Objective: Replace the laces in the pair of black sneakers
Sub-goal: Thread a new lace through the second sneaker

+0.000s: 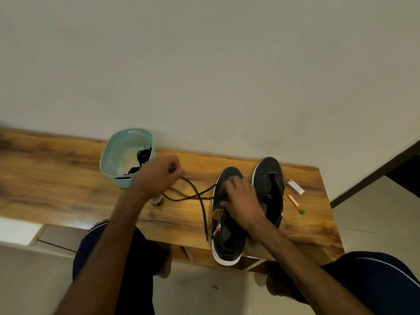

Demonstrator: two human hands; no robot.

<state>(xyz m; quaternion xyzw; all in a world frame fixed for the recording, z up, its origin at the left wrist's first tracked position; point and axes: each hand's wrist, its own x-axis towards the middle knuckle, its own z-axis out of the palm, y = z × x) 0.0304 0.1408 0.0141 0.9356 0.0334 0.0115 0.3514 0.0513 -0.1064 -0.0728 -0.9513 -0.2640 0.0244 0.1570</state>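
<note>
Wooden table [68, 178]: runs L-R along the wall and carries all items.

Near sneaker [227, 242]: black w/ white sole, lies at table centre-right, heel overhanging the front edge.

Far sneaker [268, 173]: same type, just beside the near sneaker on its R side, eyelets bare.

Basket [118, 155]: pale blue, on the table against the wall, well L of the shoes. It holds a bundle of spare laces [143, 155].

My right hand [243, 201]: on top of the near sneaker, fingers bent over the upper, thumb on its L flank, gripping it.

My left hand [156, 176]: raised in front of the basket, fingers curled, pinching one end of the lace [202, 212].

Lace: black, runs from the near sneaker's eyelet area out L. Two strands cross over the table; the free end reaches the front edge.

Tape roll [157, 201]: under my L wrist, partly hidden.

Small box [295, 187] and thin stick [295, 203]: R of the far sneaker.
</note>
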